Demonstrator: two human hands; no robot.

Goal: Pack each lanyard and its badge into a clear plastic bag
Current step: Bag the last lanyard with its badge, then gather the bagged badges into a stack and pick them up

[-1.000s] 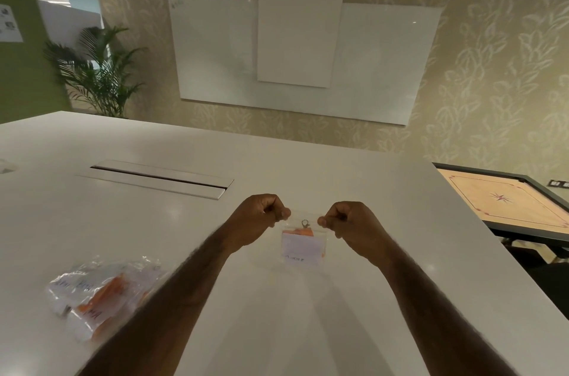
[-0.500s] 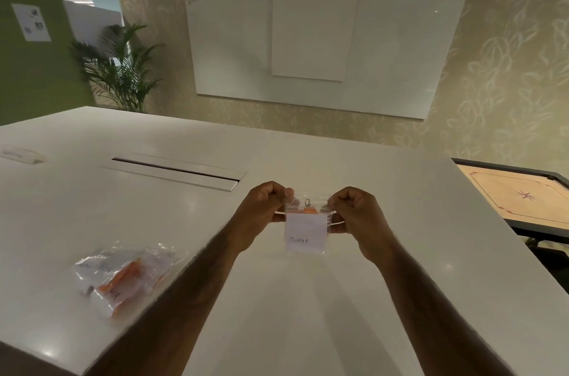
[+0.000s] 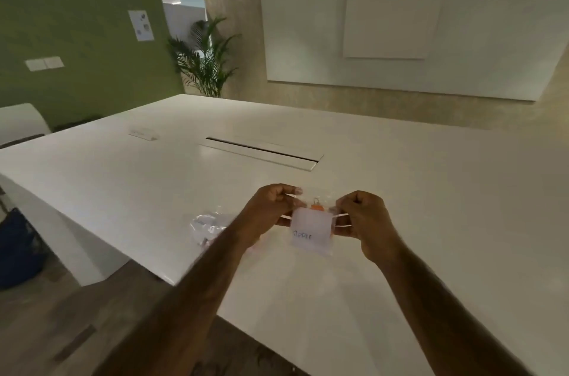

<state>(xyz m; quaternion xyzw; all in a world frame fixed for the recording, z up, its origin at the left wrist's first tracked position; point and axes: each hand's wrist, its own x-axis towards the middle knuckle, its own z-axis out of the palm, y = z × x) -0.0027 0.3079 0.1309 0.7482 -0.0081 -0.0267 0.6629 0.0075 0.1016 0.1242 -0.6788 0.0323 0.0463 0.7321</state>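
The fingers [image 3: 341, 206] of both hands are curled tight, pinching the top edge of the clear plastic bag [image 3: 327, 247], the left hand [image 3: 271, 210] at one upper corner and the right hand [image 3: 364, 221] at the other. The bag hangs between them, held above the worktop [image 3: 415, 178], so its mouth runs straight from hand to hand and each hand is equally near it. Inside, the white badge [image 3: 310, 229] faces the camera with handwriting low on it, and the orange lanyard [image 3: 317, 207] is bunched just above the badge, under the pinched edge. Sealing looks like the step in hand; it would travel along that hand-to-hand line. A heap of packed bags [image 3: 205, 223] lies on the worktop left of the left forearm, nearer the left hand.
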